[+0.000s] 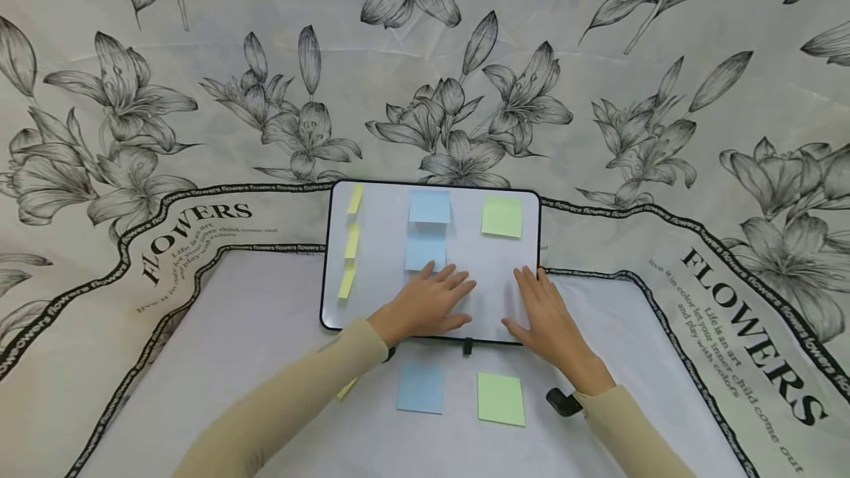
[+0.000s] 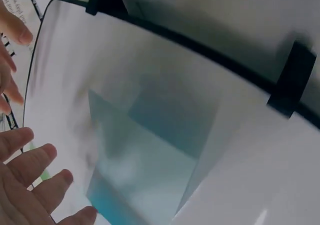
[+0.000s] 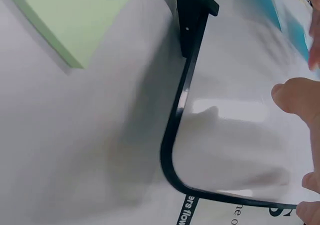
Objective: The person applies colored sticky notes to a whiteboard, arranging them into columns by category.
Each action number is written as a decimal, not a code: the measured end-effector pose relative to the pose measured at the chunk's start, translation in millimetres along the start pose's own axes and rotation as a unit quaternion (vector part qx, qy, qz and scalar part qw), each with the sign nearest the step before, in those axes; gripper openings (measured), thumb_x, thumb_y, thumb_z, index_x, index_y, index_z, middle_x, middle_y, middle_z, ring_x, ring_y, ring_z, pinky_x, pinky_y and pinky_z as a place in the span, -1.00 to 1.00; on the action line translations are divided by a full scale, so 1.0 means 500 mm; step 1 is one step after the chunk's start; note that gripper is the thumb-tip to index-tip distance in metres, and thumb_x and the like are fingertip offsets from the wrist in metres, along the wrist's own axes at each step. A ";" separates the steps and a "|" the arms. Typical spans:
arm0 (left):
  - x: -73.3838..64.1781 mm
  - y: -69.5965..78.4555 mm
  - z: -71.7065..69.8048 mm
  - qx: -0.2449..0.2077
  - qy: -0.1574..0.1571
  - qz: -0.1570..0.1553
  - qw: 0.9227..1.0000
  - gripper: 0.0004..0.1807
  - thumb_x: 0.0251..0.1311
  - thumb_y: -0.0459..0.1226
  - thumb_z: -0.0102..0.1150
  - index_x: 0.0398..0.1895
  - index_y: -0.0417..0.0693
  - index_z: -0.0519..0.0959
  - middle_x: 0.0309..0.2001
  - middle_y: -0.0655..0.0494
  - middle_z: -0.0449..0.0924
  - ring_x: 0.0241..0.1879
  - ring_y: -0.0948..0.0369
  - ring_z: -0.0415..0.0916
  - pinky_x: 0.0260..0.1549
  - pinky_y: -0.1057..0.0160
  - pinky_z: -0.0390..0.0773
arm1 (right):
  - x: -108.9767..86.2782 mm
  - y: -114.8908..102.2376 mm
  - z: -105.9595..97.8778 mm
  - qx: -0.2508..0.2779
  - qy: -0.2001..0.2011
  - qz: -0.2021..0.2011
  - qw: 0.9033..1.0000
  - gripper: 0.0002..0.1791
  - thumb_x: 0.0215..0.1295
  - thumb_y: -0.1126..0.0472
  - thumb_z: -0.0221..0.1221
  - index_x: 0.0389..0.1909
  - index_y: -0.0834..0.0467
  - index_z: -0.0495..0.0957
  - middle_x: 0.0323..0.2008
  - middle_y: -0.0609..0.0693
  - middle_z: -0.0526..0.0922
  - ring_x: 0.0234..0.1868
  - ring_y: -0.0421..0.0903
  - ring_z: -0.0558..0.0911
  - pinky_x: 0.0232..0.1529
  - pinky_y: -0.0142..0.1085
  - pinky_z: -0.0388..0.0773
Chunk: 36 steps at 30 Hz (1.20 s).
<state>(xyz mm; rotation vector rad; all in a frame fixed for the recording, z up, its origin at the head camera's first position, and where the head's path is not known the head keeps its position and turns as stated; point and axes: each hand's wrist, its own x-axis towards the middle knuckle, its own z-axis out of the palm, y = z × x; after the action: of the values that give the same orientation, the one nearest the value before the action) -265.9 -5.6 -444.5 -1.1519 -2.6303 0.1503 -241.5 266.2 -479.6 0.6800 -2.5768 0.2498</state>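
A small whiteboard with a black rim leans up at the back of the table. Its left side bears three yellow sticky notes in a column; its middle has an upper blue sticky note above a lower blue sticky note. One green sticky note is at upper right. My left hand, fingers spread, is over the board at the lower blue note's bottom edge; whether it touches is unclear. With fingers extended, my right hand is at the board's right edge, thumb apart. Neither hand grips anything.
On the white table before the board lie a blue note pad and a green note pad. A yellow pad is partly hidden by the left sleeve. Black clips sit on the board's lower rim. Flower-printed cloth rises behind.
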 end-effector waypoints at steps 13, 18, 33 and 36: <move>-0.164 0.026 0.058 -0.120 0.064 -0.077 0.988 -0.26 0.27 0.24 0.23 0.39 0.06 0.50 0.33 0.05 0.58 0.26 0.03 0.60 0.08 -0.04 0.66 | -0.114 -0.036 -0.019 0.080 -0.003 0.055 0.995 0.03 0.06 0.07 0.52 0.48 0.38 0.24 0.39 0.37 0.42 0.39 0.46 0.37 0.30 0.33 0.38; -0.222 0.035 0.062 -0.170 0.079 -0.119 0.975 -0.28 0.21 0.20 0.30 0.34 0.04 0.55 0.25 0.07 0.65 0.18 0.08 0.65 0.04 -0.01 0.68 | -0.157 -0.057 -0.018 0.106 -0.022 0.093 0.990 0.03 0.10 0.04 0.52 0.52 0.28 0.22 0.41 0.31 0.42 0.41 0.42 0.36 0.30 0.30 0.39; -0.324 0.091 0.089 -0.205 0.108 -0.181 0.956 -0.24 0.05 0.17 0.45 0.31 0.10 0.57 0.20 0.14 0.65 0.16 0.15 0.63 -0.04 0.06 0.67 | -0.263 -0.124 0.023 0.122 -0.003 0.094 0.988 0.06 -0.14 0.14 0.61 0.43 0.31 0.34 0.31 0.22 0.53 0.26 0.17 0.47 0.40 -0.74 -0.11; -0.332 0.102 0.090 -0.218 0.109 -0.189 0.951 -0.23 0.04 0.18 0.45 0.33 0.11 0.55 0.22 0.15 0.64 0.18 0.17 0.61 -0.02 0.05 0.67 | -0.274 -0.141 0.026 0.110 -0.054 0.139 0.983 0.03 -0.07 0.04 0.59 0.43 0.25 0.34 0.33 0.18 0.53 0.28 0.14 0.52 0.43 -0.44 0.27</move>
<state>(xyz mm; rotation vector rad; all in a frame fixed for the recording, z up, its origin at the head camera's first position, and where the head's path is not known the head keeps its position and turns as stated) -134.8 -92.2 -530.8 -0.6940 -2.6872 -0.6223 -105.4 259.4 -552.1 0.4152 -2.7716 0.6107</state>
